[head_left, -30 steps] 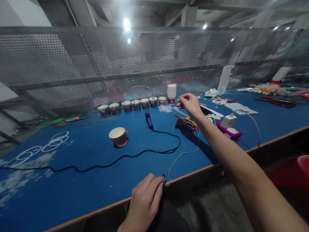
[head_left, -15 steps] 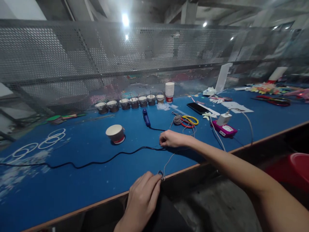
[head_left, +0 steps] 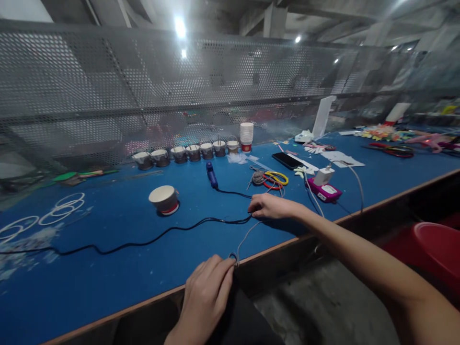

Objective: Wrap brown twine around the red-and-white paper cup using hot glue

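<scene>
My left hand [head_left: 206, 290] is closed at the table's front edge, its fingertips pinching a thin grey string [head_left: 241, 241] that ends in a small loop there. From this loop the string runs up toward my right hand [head_left: 271, 206], passing out of sight near it. Out over the table, my right hand is closed, thumb and fingers pinched on a black cable [head_left: 201, 221]; part of the grip is hidden. The cable lies wavy across to the left and also leads to a blue corded tool [head_left: 212, 175]. Beyond my right hand sits a grey string ball [head_left: 258, 178] beside red-and-yellow-handled scissors [head_left: 276, 179].
A paper cup [head_left: 164, 199] stands left of centre. Several dark-coated cups [head_left: 179, 154] line the back, next to a cup stack [head_left: 246, 137]. White rings [head_left: 64, 208] lie left. To the right are a phone [head_left: 286, 160], a purple power strip [head_left: 325, 189] and a red stool [head_left: 436, 247].
My right hand has moved a little to the right, drawing the black cable with it. My left hand still pinches the string at the edge. The view has shifted slightly right.
</scene>
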Demonstrator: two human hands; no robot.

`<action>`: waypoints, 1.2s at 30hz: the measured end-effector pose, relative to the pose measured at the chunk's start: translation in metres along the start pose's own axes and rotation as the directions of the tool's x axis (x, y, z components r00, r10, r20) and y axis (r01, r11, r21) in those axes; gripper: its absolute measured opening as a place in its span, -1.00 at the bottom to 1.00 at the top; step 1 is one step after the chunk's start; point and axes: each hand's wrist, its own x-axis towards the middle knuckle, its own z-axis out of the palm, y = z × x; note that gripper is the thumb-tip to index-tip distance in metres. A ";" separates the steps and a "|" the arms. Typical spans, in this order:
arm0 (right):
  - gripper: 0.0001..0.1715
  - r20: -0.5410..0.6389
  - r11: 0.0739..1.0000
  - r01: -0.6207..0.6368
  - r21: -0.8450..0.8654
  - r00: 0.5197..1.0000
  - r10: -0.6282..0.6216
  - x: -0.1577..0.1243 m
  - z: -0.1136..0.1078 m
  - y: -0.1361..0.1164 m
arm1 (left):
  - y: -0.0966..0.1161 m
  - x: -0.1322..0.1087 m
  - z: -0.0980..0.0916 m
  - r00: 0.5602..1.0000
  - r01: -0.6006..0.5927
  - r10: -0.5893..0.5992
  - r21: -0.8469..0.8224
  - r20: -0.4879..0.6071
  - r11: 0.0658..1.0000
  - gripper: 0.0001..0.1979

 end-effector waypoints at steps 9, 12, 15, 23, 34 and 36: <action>-0.79 -0.026 0.895 -0.145 0.422 0.985 0.172 -0.003 -0.007 0.019 | 0.001 -0.003 -0.001 1.000 0.002 -0.002 0.014 0.009 1.000 -0.82; -0.78 -0.052 0.844 -0.163 0.511 0.974 0.219 -0.009 -0.007 0.020 | 0.001 -0.002 -0.001 1.000 -0.006 0.006 0.020 0.005 1.000 -0.82; -0.78 -0.124 0.807 -0.162 0.568 0.953 0.278 -0.012 -0.010 0.024 | 0.002 -0.001 -0.001 1.000 -0.008 0.008 0.021 -0.002 1.000 -0.83; -0.75 -0.457 0.755 -0.076 0.651 0.755 0.470 -0.025 -0.035 0.042 | 0.003 0.000 -0.003 1.000 -0.004 0.004 0.032 -0.003 0.999 -0.82; -0.65 -0.616 0.923 -0.186 0.338 0.697 0.366 -0.053 -0.042 0.037 | 0.005 0.001 0.000 1.000 -0.024 0.024 0.048 0.010 0.999 -0.82; -0.68 -0.567 0.944 -0.290 0.159 0.756 0.328 -0.049 -0.041 0.038 | 0.006 0.002 0.000 1.000 -0.026 0.026 0.041 0.009 0.999 -0.82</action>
